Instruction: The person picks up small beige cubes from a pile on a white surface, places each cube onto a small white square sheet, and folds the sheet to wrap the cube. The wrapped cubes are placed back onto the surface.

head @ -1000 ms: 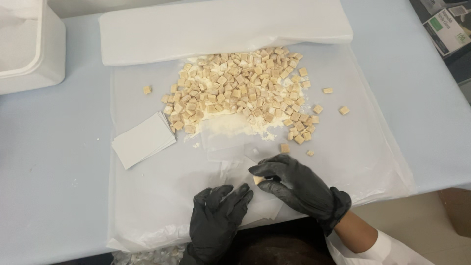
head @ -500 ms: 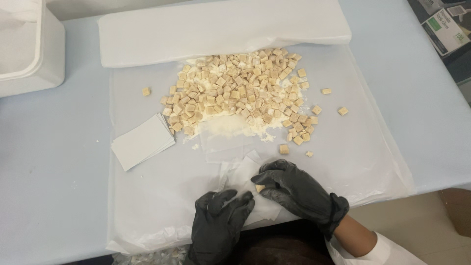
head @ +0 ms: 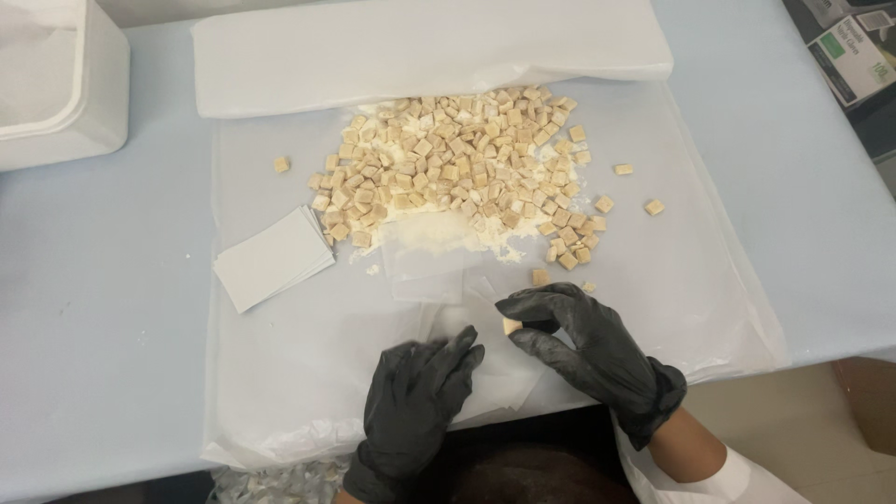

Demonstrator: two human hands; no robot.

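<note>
A heap of several small tan cubes [head: 457,168] dusted with white powder lies on a clear plastic sheet [head: 280,364] spread over the table. My right hand [head: 583,350], in a black glove, pinches one tan cube [head: 511,326] between thumb and fingertips near the sheet's front. My left hand [head: 415,401], also gloved in black, rests flat with fingers spread on a small translucent wrapper sheet [head: 509,387] just left of that cube. More small clear wrapper squares [head: 425,271] lie between the hands and the heap.
A stack of white paper squares [head: 273,259] sits left of the heap. A long white bag [head: 420,47] lies across the back. A white foam box [head: 56,84] stands far left, and boxes [head: 849,56] far right. Wrapped pieces [head: 271,481] lie below the table edge.
My right hand keeps hold of the cube and has shifted slightly toward my left hand, which has pressed down flatter on the wrapper sheet. The heap has not changed.
</note>
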